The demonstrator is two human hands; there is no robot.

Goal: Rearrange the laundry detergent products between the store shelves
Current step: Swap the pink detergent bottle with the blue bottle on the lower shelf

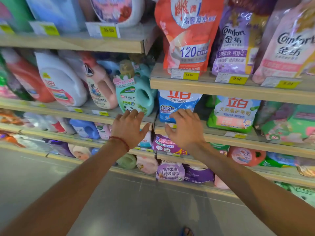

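Both my arms reach toward the store shelves. My left hand (130, 127) is open with fingers spread, just below a teal detergent bottle (134, 94) with a gold cap that stands at the right end of the left shelf. My right hand (185, 126) is open too, its fingers slightly curled in front of a blue and white detergent powder bag (177, 103) on the right shelf. Neither hand holds anything. A green powder bag (233, 113) stands to the right of the blue one.
A pink bottle (101, 90), a white bottle (61, 84) and a red bottle (27, 79) stand left of the teal one. Above right hang an orange refill pouch (187, 34) and purple and pink Comfort pouches (237, 45). Lower shelves hold more bottles and bags. Grey floor (119, 201) lies below.
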